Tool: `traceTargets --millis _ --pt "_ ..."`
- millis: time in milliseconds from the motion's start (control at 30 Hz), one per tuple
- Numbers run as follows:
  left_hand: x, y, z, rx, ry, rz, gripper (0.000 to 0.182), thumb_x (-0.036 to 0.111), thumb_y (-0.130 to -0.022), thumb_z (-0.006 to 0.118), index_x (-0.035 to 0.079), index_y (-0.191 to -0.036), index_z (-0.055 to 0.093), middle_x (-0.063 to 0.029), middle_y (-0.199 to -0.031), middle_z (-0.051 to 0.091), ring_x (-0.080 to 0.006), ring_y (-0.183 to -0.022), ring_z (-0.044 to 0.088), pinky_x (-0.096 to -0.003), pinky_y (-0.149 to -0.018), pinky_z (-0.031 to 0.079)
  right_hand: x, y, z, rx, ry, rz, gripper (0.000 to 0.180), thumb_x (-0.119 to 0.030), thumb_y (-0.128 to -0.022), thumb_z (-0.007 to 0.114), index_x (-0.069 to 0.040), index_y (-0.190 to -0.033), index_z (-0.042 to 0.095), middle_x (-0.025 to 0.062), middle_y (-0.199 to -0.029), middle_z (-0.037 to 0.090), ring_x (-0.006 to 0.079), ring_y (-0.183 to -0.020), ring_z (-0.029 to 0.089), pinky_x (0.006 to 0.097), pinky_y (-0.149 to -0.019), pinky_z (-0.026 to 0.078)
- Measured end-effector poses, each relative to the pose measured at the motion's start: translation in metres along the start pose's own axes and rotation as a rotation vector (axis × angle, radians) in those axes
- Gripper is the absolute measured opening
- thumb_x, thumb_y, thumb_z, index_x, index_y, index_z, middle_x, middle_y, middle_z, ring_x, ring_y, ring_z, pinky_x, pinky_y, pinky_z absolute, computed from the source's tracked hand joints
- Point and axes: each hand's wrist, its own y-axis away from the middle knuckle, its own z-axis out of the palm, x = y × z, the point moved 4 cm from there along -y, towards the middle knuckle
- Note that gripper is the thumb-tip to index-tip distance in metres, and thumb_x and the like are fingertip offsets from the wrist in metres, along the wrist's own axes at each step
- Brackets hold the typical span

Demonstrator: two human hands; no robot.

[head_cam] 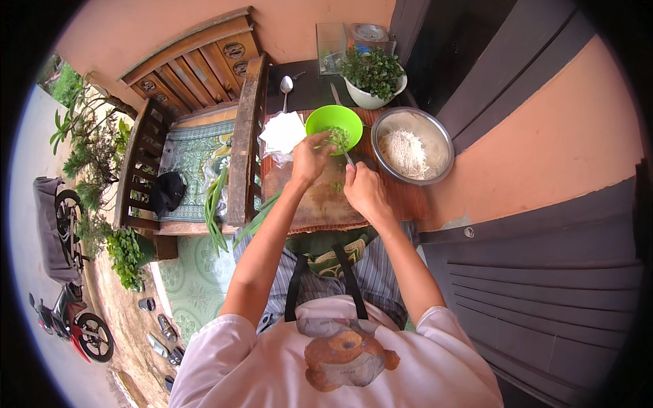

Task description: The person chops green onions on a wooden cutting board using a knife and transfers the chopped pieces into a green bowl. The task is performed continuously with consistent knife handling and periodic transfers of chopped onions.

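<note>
A bright green plastic bowl point(326, 113) holds chopped green onion point(337, 136). My right hand point(366, 189) is closed on the handle of a knife point(348, 157), whose blade reaches up to the bowl's near edge. At the bowl's lower left is my left hand point(311, 157), fingers bent over the rim beside the onion; whether it pinches anything cannot be told. Beneath both hands lies a worn wooden cutting board point(319, 199) with a few green bits on it. To the right stands a steel bowl point(449, 153) with white shredded food point(406, 153).
White square wrappers or papers point(283, 132) lie left of the green bowl. Behind are a spoon point(286, 85) and a potted plant point(372, 76). Long green onion leaves point(217, 204) rest on a wooden bench point(245, 153) at left. A wall and dark door flank the right side.
</note>
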Motion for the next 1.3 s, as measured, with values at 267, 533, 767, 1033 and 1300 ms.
traceTargets --millis 267,533,767,1033,1300 --pt "-0.011 -0.019 0.000 -0.039 -0.157 0.248 0.043 0.001 -0.087 0.075 0.005 -0.129 0.073 -0.0222 -0.115 0.075 -0.0338 -0.101 0.075 -0.0410 -0.091 0.059 0.018 -0.011 0.007 0.126 0.186 -0.102 0.027 -0.026 -0.104 0.057 0.001 -0.102 0.062 0.0254 -0.084 0.070 0.0452 -0.079 0.071 0.0576 -0.073 0.055" --pt "-0.006 -0.005 -0.022 0.007 -0.264 0.294 0.031 0.003 -0.081 0.070 0.005 -0.111 0.077 -0.0198 -0.116 0.074 -0.0387 -0.116 0.064 -0.0449 -0.101 0.054 -0.008 0.024 -0.062 0.048 0.194 -0.043 0.028 -0.025 -0.100 0.063 0.002 -0.099 0.069 0.0285 -0.087 0.072 0.0477 -0.083 0.071 0.0568 -0.076 0.055" --pt "0.007 0.007 -0.017 -0.042 -0.408 0.400 0.023 0.009 -0.078 0.074 0.010 -0.101 0.078 -0.0130 -0.107 0.074 -0.0342 -0.112 0.062 -0.0496 -0.118 0.039 0.016 -0.038 -0.016 -0.032 -0.122 0.109 0.044 -0.034 -0.107 0.054 0.004 -0.094 0.073 0.0249 -0.080 0.072 0.0396 -0.067 0.071 0.0492 -0.067 0.057" --pt "-0.015 0.004 -0.015 -0.062 -0.477 0.395 0.018 0.008 -0.083 0.076 0.010 -0.100 0.079 -0.0093 -0.105 0.075 -0.0334 -0.112 0.062 -0.0552 -0.120 0.034 0.054 0.003 0.003 -0.311 -0.755 0.554 0.041 -0.040 -0.110 0.051 -0.003 -0.102 0.068 0.0016 -0.061 0.052 0.0087 -0.039 0.041 0.0302 -0.038 0.036" --pt "0.005 0.026 -0.018 -0.003 -0.212 0.245 0.038 -0.006 -0.084 0.063 0.007 -0.119 0.071 -0.0193 -0.126 0.066 -0.0405 -0.118 0.060 -0.0472 -0.105 0.050 0.082 0.037 -0.027 -0.051 -0.177 0.018 0.022 -0.017 -0.105 0.058 0.002 -0.107 0.068 0.0224 -0.086 0.072 0.0387 -0.075 0.071 0.0462 -0.070 0.054"
